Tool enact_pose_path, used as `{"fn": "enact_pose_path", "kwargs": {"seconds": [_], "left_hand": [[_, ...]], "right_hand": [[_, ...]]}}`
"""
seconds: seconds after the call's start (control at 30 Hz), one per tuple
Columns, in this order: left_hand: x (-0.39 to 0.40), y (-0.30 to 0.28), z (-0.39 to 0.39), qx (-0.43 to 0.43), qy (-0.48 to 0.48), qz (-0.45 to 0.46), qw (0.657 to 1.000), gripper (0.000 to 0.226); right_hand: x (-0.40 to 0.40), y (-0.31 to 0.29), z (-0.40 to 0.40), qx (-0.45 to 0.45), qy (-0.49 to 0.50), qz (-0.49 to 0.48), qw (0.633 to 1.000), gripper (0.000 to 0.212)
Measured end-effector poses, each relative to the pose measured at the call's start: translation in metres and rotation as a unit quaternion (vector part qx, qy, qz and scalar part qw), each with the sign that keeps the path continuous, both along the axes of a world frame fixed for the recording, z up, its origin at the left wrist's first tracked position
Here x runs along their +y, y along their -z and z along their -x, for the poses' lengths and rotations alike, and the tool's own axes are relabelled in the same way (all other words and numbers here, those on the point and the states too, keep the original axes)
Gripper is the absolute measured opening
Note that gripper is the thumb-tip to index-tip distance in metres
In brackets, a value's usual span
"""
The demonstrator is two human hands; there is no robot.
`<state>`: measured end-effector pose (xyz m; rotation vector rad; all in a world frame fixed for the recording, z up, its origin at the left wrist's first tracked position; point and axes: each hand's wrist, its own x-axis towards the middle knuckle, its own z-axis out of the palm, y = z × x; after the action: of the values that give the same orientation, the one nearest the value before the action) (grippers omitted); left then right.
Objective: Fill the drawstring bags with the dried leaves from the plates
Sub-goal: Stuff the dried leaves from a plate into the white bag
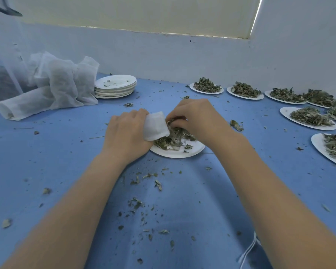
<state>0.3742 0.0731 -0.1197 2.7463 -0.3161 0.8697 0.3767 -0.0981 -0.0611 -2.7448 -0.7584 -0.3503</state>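
- Left hand [125,133] grips a small white drawstring bag [155,126] over the plate [177,151].
- Right hand [194,118] pinches dried leaves [175,136] at the bag's mouth.

Both my forearms are bare from the lower edge of the view right up to the wrists; no sleeve or cuff shows anywhere along them. My left hand [127,133] wears no glove, no ring and no watch or band at the wrist. My right hand [197,117] is just as bare, with nothing on its fingers or wrist. My fingernails are mostly hidden, so I cannot tell their state.
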Motion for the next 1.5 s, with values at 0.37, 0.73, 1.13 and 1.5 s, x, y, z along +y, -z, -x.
{"fn": "enact_pose_path", "kwargs": {"seconds": [0.37, 0.73, 1.13, 1.5], "left_hand": [[-0.005, -0.001, 0.001, 0.015, 0.006, 0.072, 0.997, 0.048], [-0.009, -0.003, 0.004, 0.024, 0.051, 0.169, 0.984, 0.045], [-0.002, -0.001, 0.000, 0.043, 0.065, 0.153, 0.985, 0.042], [-0.003, -0.001, 0.002, 0.051, 0.076, 0.146, 0.985, 0.048]], "right_hand": [[0.001, 0.006, 0.006, 0.149, -0.036, -0.230, 0.961, 0.039], [0.011, 0.018, 0.003, 0.058, 0.014, -0.342, 0.938, 0.020], [0.008, 0.012, 0.007, 0.118, -0.032, -0.291, 0.949, 0.036], [0.006, 0.012, 0.012, 0.205, -0.092, -0.252, 0.941, 0.022]]}}
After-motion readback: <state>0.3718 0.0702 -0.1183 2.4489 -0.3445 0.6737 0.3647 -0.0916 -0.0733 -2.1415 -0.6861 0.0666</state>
